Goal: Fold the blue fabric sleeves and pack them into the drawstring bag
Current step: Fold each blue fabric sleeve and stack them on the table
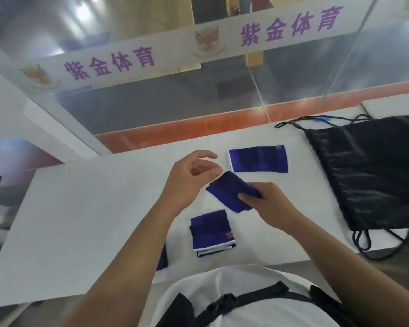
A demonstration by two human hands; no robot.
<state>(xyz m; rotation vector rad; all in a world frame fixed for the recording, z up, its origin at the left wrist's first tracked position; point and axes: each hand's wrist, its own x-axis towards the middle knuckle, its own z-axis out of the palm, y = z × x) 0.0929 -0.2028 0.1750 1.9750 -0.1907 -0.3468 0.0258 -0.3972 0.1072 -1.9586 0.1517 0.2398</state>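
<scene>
My right hand (pixel 267 204) grips a folded blue sleeve (pixel 227 193) by its right edge, held tilted just above the white table (pixel 80 220). My left hand (pixel 189 178) hovers at the sleeve's upper left corner, fingers apart and curled, fingertips close to the fabric. Another blue sleeve (pixel 257 159) lies flat farther back. A stack of folded blue sleeves (pixel 211 233) with white trim sits near the front edge. One more blue piece (pixel 162 258) peeks out from under my left forearm. The black drawstring bag (pixel 373 173) lies flat on the right.
The bag's black cords (pixel 293 125) trail toward the back of the table, and more loops hang over the front right edge (pixel 373 246). A glass partition with a lettered white strip (pixel 151 60) stands behind the table.
</scene>
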